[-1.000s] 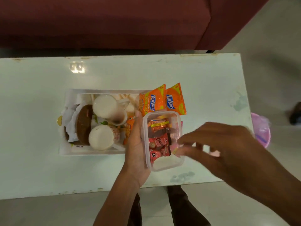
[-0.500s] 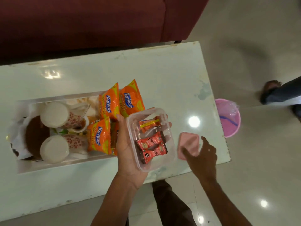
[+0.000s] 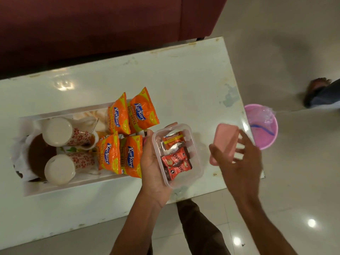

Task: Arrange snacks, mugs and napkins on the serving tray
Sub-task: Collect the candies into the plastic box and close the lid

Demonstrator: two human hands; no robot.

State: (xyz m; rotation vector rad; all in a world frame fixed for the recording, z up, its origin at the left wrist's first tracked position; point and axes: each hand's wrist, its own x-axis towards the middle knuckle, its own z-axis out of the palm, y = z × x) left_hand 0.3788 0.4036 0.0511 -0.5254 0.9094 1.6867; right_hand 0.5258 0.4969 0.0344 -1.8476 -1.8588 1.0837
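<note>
My left hand [image 3: 152, 162] grips a clear plastic box [image 3: 196, 173] holding a few small red and orange snack packets [image 3: 175, 159], just right of the serving tray [image 3: 73, 188]. My right hand [image 3: 242, 162] holds the box's pink lid [image 3: 225, 138] tilted above the table's right end, thumb under it and fingers over it. In the tray lie two white mugs with red flower print [image 3: 58, 131] [image 3: 60, 168], white napkins [image 3: 19, 150] around a brown round dish [image 3: 39, 157], and several orange Kurkure packets [image 3: 141, 115].
The white table [image 3: 184, 80] stands in front of a maroon sofa [image 3: 92, 24]. A pink bin with a plastic liner [image 3: 265, 126] sits on the floor at the table's right end. Another person's foot [image 3: 316, 91] shows at the far right.
My right hand went from the box to the pink lid on the table and has picked it up. The view swung right. My left hand keeps the box.
</note>
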